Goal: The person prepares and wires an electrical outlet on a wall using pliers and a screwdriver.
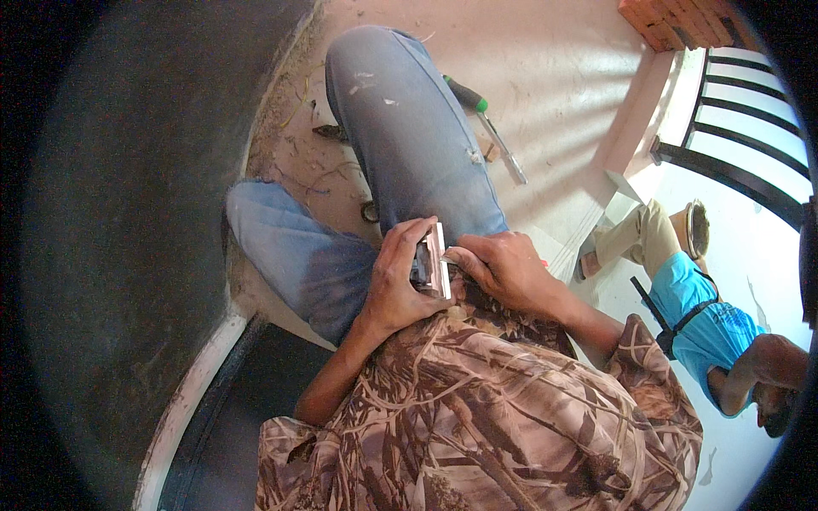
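My left hand (399, 277) grips a small rectangular device (439, 262) by its ends, thumb at one end and fingers at the other. The device has a pale, thin front plate and a darker body turned toward my palm; its exact kind is unclear. Close against the plate's right side is my right hand (503, 266), its fingers curled and the thumb pointing at the device. Whatever those fingers pinch is mostly hidden; a bit of red shows beside the hand. Both hands are over my lap, in front of my camouflage shirt (486, 400).
A screwdriver (467, 95) with a black and green handle lies on the floor beyond my knee (371, 68). Wire scraps (319, 183) litter the floor at left. Another person in a blue shirt (703, 311) is at right, near a black railing (724, 166). Bricks (682, 21) sit at far right.
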Demonstrator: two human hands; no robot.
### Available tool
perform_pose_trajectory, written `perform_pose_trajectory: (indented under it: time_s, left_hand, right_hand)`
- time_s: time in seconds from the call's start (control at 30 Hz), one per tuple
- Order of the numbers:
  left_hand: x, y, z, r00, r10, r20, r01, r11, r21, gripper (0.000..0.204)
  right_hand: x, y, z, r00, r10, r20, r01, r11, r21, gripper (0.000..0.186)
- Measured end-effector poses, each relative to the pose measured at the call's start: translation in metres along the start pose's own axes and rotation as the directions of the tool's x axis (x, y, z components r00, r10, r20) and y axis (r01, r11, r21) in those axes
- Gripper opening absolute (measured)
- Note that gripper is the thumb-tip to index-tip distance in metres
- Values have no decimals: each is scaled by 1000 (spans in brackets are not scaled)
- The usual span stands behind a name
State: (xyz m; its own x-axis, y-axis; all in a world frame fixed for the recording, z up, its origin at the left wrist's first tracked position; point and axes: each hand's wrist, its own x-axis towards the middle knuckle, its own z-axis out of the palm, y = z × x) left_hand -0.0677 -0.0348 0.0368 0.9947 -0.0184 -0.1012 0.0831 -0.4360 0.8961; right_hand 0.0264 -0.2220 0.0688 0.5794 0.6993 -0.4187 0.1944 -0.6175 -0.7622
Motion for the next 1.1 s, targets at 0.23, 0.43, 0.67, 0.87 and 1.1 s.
perform_pose_trajectory:
  time_s: [0.23,0.43,0.67,0.87,1.1]
  left_hand:
    - [1,1,-1,1000,-10,12,10,1000,3,100]
    - [2,0,0,999,12,-52,-14,999,-40,92]
    - [-3,-3,-4,997,-5,-78,-6,990,-139,86]
    - [-1,0,-9,996,59,-60,-67,989,-135,85]
    - [-6,-6,-3,997,28,-77,-39,988,-150,87]
  right_hand:
    - [-5,-1,0,998,-55,40,53,998,42,35]
    - [-6,11,-19,999,21,24,-27,953,302,35]
    - [3,6,-52,997,13,-80,11,957,291,26]
    - [2,-21,-41,977,-137,164,138,990,8,17]
    - [17,-11,-37,977,-178,116,202,949,-241,18]
